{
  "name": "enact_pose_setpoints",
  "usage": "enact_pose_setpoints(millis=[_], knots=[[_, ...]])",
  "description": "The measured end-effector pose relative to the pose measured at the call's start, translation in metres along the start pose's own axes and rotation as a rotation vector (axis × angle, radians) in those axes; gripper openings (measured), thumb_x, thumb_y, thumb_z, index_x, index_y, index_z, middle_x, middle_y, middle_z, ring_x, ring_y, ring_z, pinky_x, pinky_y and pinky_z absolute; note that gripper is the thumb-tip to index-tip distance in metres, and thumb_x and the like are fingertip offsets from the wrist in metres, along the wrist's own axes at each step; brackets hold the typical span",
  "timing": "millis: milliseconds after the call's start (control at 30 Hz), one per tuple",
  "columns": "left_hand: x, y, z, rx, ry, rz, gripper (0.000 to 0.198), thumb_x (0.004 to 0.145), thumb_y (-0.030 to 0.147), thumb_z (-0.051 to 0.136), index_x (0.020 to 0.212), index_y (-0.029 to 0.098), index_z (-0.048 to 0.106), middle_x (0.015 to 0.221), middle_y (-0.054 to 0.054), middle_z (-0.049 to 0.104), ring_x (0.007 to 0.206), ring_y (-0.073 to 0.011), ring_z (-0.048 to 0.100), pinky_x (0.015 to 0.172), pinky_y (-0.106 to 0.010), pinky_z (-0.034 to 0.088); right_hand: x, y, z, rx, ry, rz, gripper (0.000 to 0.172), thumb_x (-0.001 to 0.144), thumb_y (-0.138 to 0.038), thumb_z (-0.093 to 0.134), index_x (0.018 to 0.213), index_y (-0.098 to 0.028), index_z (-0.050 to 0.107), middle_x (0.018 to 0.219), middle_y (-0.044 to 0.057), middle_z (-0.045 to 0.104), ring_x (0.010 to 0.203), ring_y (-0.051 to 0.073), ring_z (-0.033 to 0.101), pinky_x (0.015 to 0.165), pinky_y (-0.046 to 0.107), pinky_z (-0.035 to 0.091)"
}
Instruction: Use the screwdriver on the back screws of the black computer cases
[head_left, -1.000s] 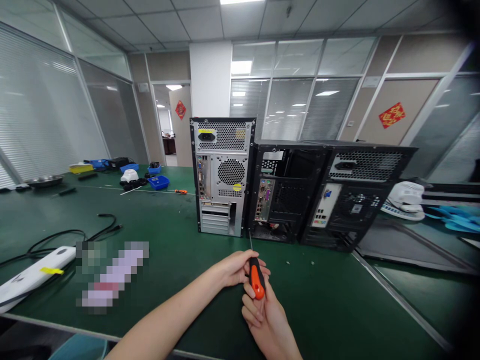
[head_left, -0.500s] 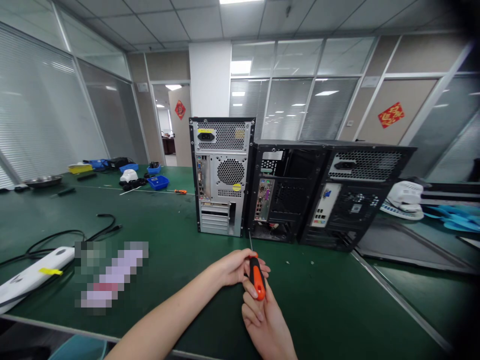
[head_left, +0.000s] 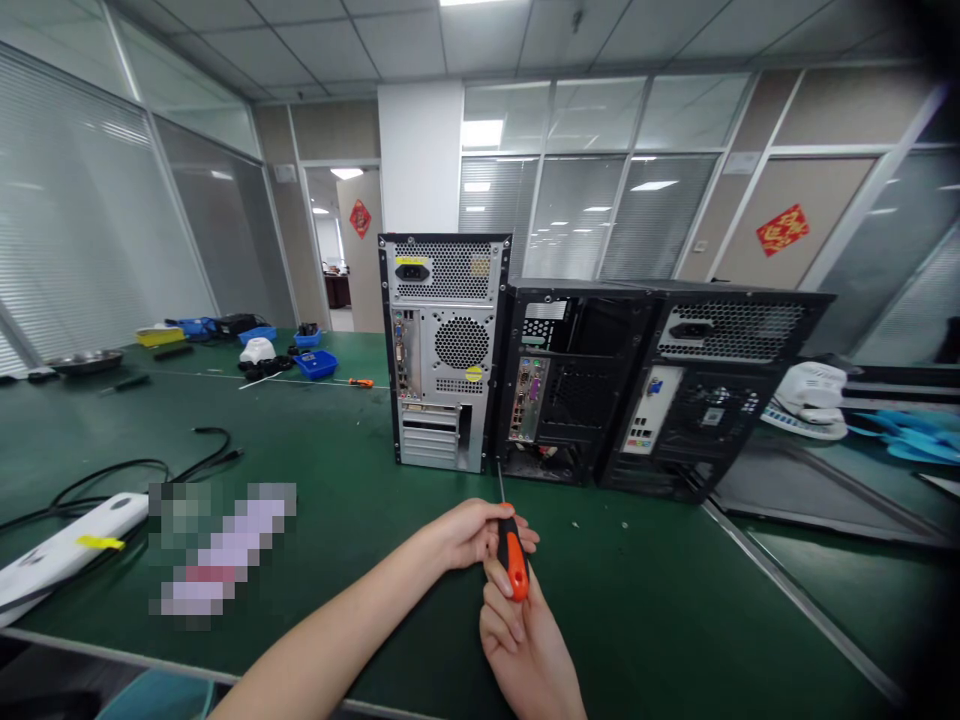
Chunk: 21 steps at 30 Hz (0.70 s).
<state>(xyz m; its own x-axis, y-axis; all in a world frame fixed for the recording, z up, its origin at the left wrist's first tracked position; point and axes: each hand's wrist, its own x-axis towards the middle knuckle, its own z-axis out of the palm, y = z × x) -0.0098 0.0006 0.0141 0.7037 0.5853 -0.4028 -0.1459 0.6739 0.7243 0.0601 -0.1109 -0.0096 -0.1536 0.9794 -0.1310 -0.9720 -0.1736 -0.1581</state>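
An orange-and-black screwdriver [head_left: 514, 562] points away from me, its thin shank running up to the bottom edge between two computer cases. Whether its tip touches a screw is too small to tell. My right hand [head_left: 525, 635] is closed around the back of the handle. Farther forward, my left hand [head_left: 476, 533] has its thumb on the handle's front end and its fingers beneath. The silver-backed computer case [head_left: 439, 350] stands upright with its rear panel facing me. Against its right side is a black computer case [head_left: 577, 385] with open slots.
Another black case [head_left: 709, 390] stands at the right. A white power strip [head_left: 75, 545] with black cables lies on the left of the green table [head_left: 315, 460]. Farther back are blue trays [head_left: 316, 365] and a second screwdriver [head_left: 361, 383]. Tiny bits [head_left: 624, 525] lie near the cases.
My right hand and the screwdriver handle have shifted very slightly left, and the handle has turned a little. My left hand stays in place at its front. The cases have not moved.
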Motion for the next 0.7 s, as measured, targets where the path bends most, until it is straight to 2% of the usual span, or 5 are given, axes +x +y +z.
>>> enact_pose_setpoints(millis=[267,567,700], knots=[[0.001,0.0,0.002,-0.016,0.031,0.009,0.023,0.093,0.014,0.04,0.088,0.001,0.059,0.08,-0.018,0.071,0.071,-0.0204,0.071,0.073,-0.029,0.052,0.0,0.001,0.0,0.049,0.021,0.006,0.006,0.086,-0.024,0.056,0.086,-0.019,0.052,0.06,-0.011,0.039,0.036,-0.002,0.025,0.035,0.012,0.02],[0.002,-0.002,0.001,-0.024,0.051,0.024,0.016,0.089,0.016,0.053,0.085,0.003,0.06,0.084,-0.018,0.071,0.073,-0.018,0.07,0.066,-0.023,0.053,-0.002,0.004,0.007,0.035,0.068,-0.003,0.011,0.084,-0.022,0.058,0.091,-0.019,0.051,0.062,-0.011,0.041,0.037,-0.002,0.026,0.036,0.011,0.019],[-0.001,-0.001,0.004,0.0,0.07,0.043,0.02,0.092,0.015,0.047,0.081,0.004,0.06,0.079,-0.016,0.071,0.071,-0.0165,0.07,0.064,-0.022,0.053,-0.004,0.006,0.011,-0.046,0.127,-0.053,0.013,0.083,-0.029,0.058,0.091,-0.021,0.051,0.062,-0.01,0.044,0.036,-0.002,0.027,0.035,0.011,0.016]])
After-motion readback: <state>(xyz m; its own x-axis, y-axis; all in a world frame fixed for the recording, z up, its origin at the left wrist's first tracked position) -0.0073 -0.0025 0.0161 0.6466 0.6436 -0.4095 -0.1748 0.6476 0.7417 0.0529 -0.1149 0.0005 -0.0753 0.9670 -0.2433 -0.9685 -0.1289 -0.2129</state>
